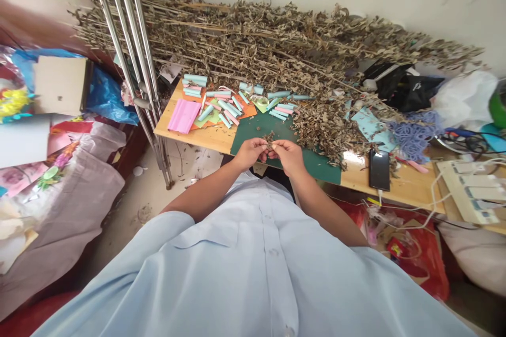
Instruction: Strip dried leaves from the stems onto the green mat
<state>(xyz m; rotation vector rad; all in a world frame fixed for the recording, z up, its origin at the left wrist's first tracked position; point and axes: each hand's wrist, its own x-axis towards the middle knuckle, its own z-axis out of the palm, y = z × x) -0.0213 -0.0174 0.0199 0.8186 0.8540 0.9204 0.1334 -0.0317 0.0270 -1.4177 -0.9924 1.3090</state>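
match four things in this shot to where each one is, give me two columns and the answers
Things:
1. dried leaf clump
2. black smartphone
3. pink paper sheets
4. green cutting mat

Places:
a. on the bare wooden table, right of the mat
b. pinched between the left hand and right hand
c. lying beneath both hands
d. at the table's left end

Pairs: 1-b, 2-a, 3-d, 4-c

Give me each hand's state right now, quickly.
Left hand: closed, pinching a dried leaf sprig in its fingertips.
Right hand: closed, pinching the same dried leaf sprig.
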